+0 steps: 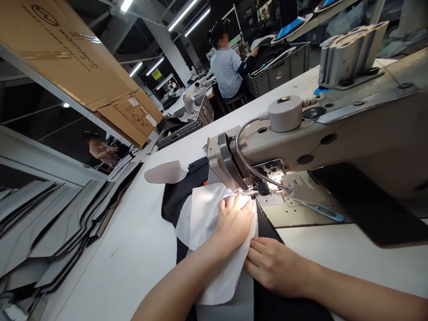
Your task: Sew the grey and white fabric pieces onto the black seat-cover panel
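My left hand (234, 220) lies on a white fabric piece (203, 205), fingers spread and pressing it flat just before the needle area of a sewing machine (227, 154). Lower right, the curled fingers of my right hand (276, 265) pinch the right edge of that piece; the fingertips are partly hidden. Beneath the white layer are black fabric (267, 227) and a grey layer (242, 294). A lamp on a bendy metal neck (241, 145) lights the stitching spot. Beyond my left hand, a light grey cut piece (166, 172) rests partly on black fabric.
Thread snips (323, 211) lie on the machine bed, beside a black flat panel (371, 203). Stacked grey cut pieces (73, 214) fill the left side. A cardboard box (76, 58) is above them. Beyond the table are crates (281, 73) and a seated person (227, 67); another person (102, 151) is farther left.
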Available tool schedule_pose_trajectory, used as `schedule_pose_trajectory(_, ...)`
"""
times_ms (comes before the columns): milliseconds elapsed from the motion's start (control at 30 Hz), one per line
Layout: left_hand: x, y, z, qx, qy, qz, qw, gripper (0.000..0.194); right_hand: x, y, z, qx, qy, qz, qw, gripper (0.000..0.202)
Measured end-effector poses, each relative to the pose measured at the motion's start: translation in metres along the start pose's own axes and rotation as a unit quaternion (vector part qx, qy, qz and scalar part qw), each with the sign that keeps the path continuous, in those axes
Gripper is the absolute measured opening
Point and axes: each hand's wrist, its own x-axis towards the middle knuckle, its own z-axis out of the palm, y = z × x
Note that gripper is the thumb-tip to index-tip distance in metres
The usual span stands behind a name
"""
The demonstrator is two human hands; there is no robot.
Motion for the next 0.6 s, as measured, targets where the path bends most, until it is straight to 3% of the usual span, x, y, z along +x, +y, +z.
schedule_pose_trajectory(300, 0.006, -0.032, -0.003, -0.021, -0.041, 0.148, 0.988, 0.046, 0.001, 0.000, -0.001, 0.058, -0.001, 0.048, 0.997, 0.020)
schedule_pose_trajectory(500, 0.001, -0.005, 0.010, -0.042, 0.026, 0.026, 0.998, 0.039, 0.003, -0.007, 0.003, 0.045, 0.001, 0.071, 0.996, 0.023)
schedule_pose_trajectory(600, -0.001, 0.001, 0.014, -0.064, 0.030, 0.013, 0.997, 0.041, 0.001, -0.011, 0.003, 0.049, -0.014, 0.079, 0.996, 0.021)
